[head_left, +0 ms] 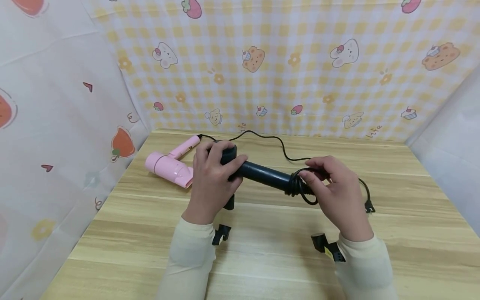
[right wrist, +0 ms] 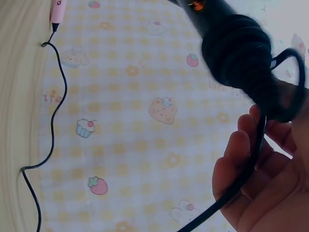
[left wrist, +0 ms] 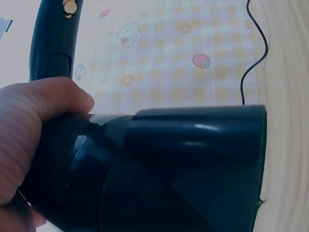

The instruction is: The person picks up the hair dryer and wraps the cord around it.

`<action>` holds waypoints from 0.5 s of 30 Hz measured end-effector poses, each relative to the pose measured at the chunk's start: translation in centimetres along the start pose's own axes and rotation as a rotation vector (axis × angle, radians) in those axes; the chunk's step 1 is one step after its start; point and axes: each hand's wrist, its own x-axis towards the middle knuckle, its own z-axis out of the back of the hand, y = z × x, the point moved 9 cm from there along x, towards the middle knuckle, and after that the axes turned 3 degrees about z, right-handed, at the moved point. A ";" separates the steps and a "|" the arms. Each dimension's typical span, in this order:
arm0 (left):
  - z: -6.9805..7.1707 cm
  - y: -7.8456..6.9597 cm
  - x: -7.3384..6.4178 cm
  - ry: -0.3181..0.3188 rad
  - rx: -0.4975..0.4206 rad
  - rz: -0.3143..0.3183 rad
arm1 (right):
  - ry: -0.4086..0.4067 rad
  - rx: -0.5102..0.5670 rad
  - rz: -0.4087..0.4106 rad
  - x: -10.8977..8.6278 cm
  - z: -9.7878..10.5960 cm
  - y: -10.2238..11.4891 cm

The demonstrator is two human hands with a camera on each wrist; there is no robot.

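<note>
My left hand grips a black hair dryer by its head, with the handle slanting to the right. In the left wrist view, the thumb lies across the dryer body near the handle. A black power cord is wound in several turns around the handle's end. There my right hand holds the cord between thumb and fingers. The right wrist view shows the wound cord close up, and a length of it crossing the curled fingers.
A pink hair dryer lies on the wooden table at the left. Its thin black cord winds along the back toward the right hand. A plug lies right of that hand. A patterned cloth hangs behind the table.
</note>
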 end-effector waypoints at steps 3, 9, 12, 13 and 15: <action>0.1 -0.2 0.0 -0.001 -0.012 -0.019 | 0.009 0.025 -0.035 -0.1 -0.1 -0.6; 0.5 -0.4 0.2 -0.007 -0.034 -0.025 | 0.059 0.081 -0.082 -0.1 -0.6 -1.5; 0.8 -0.4 0.3 -0.013 -0.052 -0.027 | 0.095 0.108 -0.105 -0.1 -0.8 -2.0; 0.8 -0.4 0.3 -0.015 -0.059 -0.028 | 0.107 0.118 -0.112 -0.1 -0.9 -2.1; 1.0 -0.4 0.3 -0.018 -0.071 -0.031 | 0.131 0.143 -0.122 -0.1 -1.2 -2.3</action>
